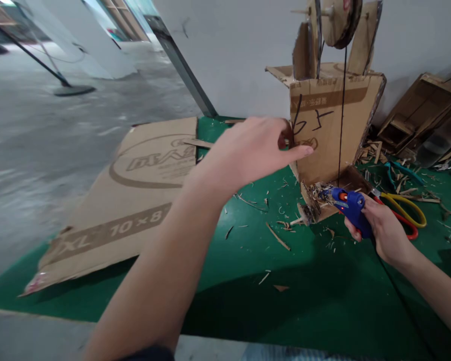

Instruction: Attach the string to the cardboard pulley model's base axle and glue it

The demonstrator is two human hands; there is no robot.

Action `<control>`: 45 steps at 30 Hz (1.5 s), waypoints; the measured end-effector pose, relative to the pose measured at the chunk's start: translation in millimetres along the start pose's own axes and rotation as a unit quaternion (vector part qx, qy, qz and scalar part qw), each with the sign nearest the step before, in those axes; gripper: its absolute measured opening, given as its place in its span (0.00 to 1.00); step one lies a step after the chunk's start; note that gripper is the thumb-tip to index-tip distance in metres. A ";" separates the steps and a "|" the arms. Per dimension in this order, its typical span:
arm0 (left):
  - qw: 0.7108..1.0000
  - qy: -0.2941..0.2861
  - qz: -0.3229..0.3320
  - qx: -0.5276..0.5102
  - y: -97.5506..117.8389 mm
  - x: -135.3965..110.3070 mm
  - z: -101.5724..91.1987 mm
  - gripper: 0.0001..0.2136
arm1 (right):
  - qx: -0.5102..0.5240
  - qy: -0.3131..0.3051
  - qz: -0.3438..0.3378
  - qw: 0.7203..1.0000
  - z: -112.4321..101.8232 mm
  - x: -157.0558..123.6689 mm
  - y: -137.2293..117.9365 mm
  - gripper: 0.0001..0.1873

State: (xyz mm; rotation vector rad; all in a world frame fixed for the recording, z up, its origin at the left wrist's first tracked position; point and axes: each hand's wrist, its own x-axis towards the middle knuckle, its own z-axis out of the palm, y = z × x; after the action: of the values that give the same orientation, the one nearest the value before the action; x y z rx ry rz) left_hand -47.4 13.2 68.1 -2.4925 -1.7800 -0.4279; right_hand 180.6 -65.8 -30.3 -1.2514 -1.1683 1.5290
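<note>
Left hand (253,150) steadied the cardboard tower (332,130), fingers open; right hand (383,228) gripped a glue gun (351,205) at its base, where hot glue could burn fingers

From my feed the scene is evenly bright — soft, diffuse light with no hard glare. The forearm throws a broad, soft-edged shadow on the green mat (323,301) just below it. Left of the cardboard tower (332,125) the grey floor (41,150) smears with motion blur — lines there bow outward toward the frame corners.
</note>
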 end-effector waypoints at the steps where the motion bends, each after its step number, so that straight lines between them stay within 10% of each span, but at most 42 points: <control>1: 1.000 0.012 0.000 0.009 2.3 -6.3 -7.0 0.21 | 0.001 -0.001 -0.004 1.000 -0.5 0.0 1.2 0.21; 5: 0.991 0.065 0.117 -0.001 21.7 -26.9 -21.3 0.12 | -0.001 -0.005 -0.030 1.000 -3.8 0.6 9.2 0.21; 11: 0.936 -0.010 0.350 -0.016 54.8 -35.8 -1.6 0.08 | -0.026 -0.026 -0.073 0.997 -6.1 1.7 18.6 0.20; 45: 0.929 0.023 0.352 0.106 75.6 -58.9 -0.3 0.05 | -0.119 -0.020 -0.122 0.985 9.0 -16.8 -2.7 0.20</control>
State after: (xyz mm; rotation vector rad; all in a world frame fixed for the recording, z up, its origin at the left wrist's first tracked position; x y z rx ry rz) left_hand 5.5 -66.5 62.7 -2.6874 -0.7527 -0.2197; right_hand 174.7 -82.7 -23.3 -1.1835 -1.5074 1.2663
